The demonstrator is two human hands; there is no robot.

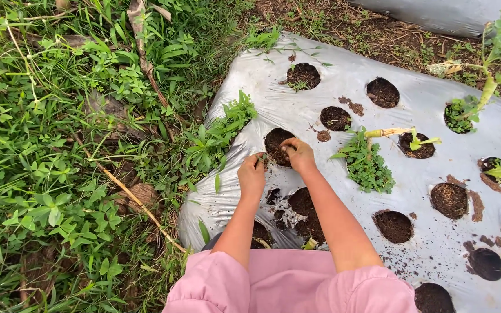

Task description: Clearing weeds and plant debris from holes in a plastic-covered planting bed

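Both my hands reach over a silver plastic mulch sheet (pixel 343 81) with round planting holes. My left hand (pixel 251 174) is closed, pinching a small green weed at the left rim of a soil-filled hole (pixel 275 142). My right hand (pixel 298 154) has its fingers curled down into the soil at the same hole's right side; whether it grips anything is hidden. My pink sleeves (pixel 285 284) fill the bottom of the view.
Thick grass and weeds (pixel 59 145) cover the ground left of the sheet. Several other holes hold dark soil; a leafy weed clump (pixel 366 165) and small seedlings (pixel 418 141) grow right of my hands. A taller plant (pixel 488 81) stands at far right.
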